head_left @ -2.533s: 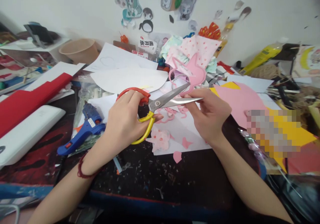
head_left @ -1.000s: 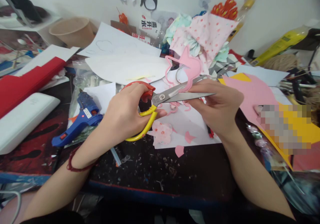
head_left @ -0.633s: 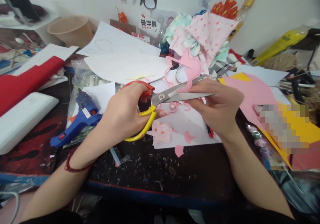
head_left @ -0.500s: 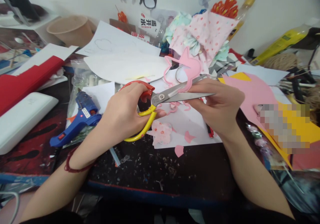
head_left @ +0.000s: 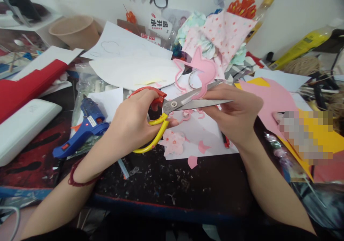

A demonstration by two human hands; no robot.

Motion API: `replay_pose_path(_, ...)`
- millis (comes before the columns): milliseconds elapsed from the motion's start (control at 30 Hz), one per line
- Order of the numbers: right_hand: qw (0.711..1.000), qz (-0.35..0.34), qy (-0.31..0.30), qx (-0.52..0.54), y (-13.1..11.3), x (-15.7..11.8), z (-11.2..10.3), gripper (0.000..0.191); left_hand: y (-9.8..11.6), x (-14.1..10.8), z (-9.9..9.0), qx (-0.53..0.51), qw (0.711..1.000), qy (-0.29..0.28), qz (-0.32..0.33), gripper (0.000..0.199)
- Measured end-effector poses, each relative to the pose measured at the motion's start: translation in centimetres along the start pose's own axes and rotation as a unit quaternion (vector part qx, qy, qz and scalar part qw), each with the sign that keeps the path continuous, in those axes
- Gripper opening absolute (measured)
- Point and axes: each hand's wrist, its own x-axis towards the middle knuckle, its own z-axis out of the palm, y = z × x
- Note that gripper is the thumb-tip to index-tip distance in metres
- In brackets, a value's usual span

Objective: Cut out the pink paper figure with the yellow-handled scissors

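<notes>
My left hand is closed round the handles of a pair of scissors, one handle red and the other yellow. The blades are spread and point right. A pink paper cutout with pointed tips and a thin curling strip lies between the blades. My right hand pinches its lower edge, close to the blade tips; the fingertips are partly hidden by the blades. Below the scissors, pink scraps and a pink flower-shaped piece lie on and beside a white sheet.
A blue glue gun and a white power bank lie at left, near red material. Behind stand a beige pot and spotted pink wrapping. Pink paper and yellow paper lie at right.
The pink cutout has tilted slightly, its upper part moving a little up and left. Both hands and the scissors keep nearly the same place, with the blades still spread.
</notes>
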Motion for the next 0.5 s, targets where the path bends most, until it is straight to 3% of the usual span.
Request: replay_pose_path(500, 1.000, 0.022, 0.001, 0.012, -0.11, -0.01, -0.05, 0.027, 0.29, -0.01, -0.16, 0.017, 1.000, -0.012, -0.010, 0.040)
